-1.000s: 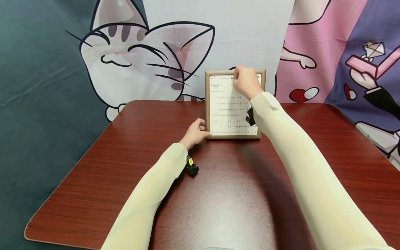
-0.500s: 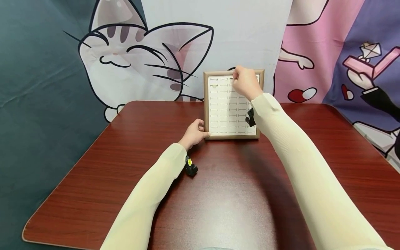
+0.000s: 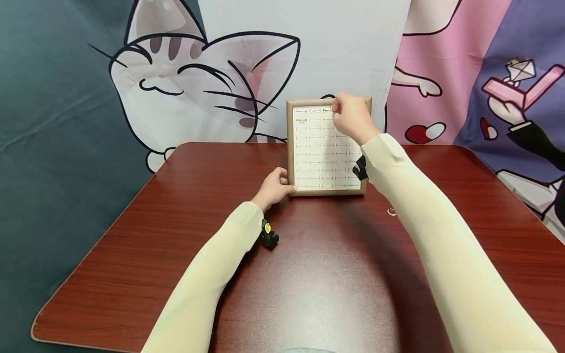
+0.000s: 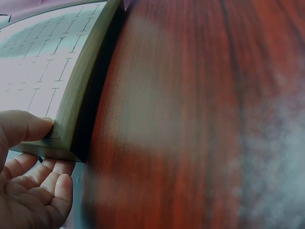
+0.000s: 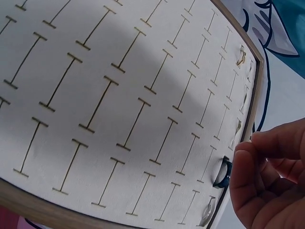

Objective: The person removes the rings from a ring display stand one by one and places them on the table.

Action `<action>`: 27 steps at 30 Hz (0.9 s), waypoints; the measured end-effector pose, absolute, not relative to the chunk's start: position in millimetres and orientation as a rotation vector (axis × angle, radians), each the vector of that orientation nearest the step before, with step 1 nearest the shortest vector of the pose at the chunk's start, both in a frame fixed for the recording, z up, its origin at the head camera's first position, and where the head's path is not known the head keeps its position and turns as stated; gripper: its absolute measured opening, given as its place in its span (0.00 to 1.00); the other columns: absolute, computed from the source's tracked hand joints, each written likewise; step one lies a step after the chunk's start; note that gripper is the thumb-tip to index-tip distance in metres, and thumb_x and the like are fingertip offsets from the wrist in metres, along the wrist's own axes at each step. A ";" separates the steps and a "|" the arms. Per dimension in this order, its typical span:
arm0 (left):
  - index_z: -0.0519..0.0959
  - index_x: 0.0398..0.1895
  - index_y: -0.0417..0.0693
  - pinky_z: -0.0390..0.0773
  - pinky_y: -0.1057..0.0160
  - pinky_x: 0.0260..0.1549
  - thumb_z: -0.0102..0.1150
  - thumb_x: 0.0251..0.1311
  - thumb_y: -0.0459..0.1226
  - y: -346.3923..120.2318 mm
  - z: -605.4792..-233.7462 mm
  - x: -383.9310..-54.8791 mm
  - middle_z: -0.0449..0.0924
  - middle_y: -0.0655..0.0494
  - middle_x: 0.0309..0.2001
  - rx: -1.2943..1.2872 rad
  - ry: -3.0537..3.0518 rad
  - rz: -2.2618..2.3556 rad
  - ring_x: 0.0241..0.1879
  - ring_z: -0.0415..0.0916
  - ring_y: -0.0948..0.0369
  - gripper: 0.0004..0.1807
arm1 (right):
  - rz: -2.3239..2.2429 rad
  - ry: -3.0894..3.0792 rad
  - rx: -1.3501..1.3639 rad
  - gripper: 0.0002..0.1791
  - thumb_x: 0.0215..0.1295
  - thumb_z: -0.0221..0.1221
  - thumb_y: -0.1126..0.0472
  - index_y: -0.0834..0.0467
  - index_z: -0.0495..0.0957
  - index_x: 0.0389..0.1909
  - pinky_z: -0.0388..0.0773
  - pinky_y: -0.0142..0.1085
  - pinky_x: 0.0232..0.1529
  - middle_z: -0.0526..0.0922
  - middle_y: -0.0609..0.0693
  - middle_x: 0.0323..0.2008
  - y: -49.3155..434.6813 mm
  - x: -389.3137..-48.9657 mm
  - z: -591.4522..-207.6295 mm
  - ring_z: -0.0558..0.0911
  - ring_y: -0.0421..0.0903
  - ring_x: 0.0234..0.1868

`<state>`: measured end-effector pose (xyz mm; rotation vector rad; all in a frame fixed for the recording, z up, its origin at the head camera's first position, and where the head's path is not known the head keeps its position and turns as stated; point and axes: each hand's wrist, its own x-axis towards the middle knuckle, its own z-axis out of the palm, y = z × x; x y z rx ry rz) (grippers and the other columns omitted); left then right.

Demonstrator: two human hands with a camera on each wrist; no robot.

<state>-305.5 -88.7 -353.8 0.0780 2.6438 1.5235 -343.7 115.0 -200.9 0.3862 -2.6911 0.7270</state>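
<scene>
Thumb and fingers of the left hand [image 3: 273, 188] clamp the lower-left corner of a framed ring board [image 3: 326, 193], upper centre of the head view. At its top the right hand [image 3: 351, 115] curls, fingertips together, beside a dark ring [image 5: 228, 168]; I cannot tell whether it holds anything. Right of centre, another ring [image 3: 391, 214] lies on the table [image 3: 326, 264].

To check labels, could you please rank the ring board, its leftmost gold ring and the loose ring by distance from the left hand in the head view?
1. Ring board, in the left hand
2. Gold ring, upper left
3. Loose ring, lower right
</scene>
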 end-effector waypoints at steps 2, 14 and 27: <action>0.65 0.49 0.43 0.71 0.62 0.40 0.63 0.50 0.33 -88.7 -353.9 -305.0 0.77 0.44 0.45 0.076 2.642 1.518 0.43 0.71 0.55 0.24 | 0.720 -2.683 0.395 0.08 0.57 0.43 0.70 0.63 0.69 0.35 0.67 0.41 0.40 0.74 0.58 0.33 117.1 -342.4 -202.5 0.71 0.53 0.37; 0.65 0.49 0.43 0.71 0.62 0.40 0.63 0.49 0.33 -89.2 -354.4 -305.8 0.76 0.44 0.44 0.100 2.657 1.524 0.43 0.71 0.55 0.24 | 0.617 -2.806 0.431 0.07 0.57 0.43 0.67 0.62 0.69 0.34 0.67 0.43 0.38 0.74 0.58 0.33 136.7 -325.7 -214.5 0.71 0.53 0.36; 0.65 0.50 0.43 0.71 0.63 0.39 0.63 0.50 0.34 -89.6 -354.8 -306.9 0.76 0.45 0.45 0.094 2.654 1.515 0.43 0.71 0.56 0.24 | 0.570 -2.923 0.492 0.03 0.57 0.49 0.66 0.61 0.70 0.31 0.67 0.43 0.35 0.75 0.58 0.30 166.7 -300.8 -241.0 0.72 0.54 0.34</action>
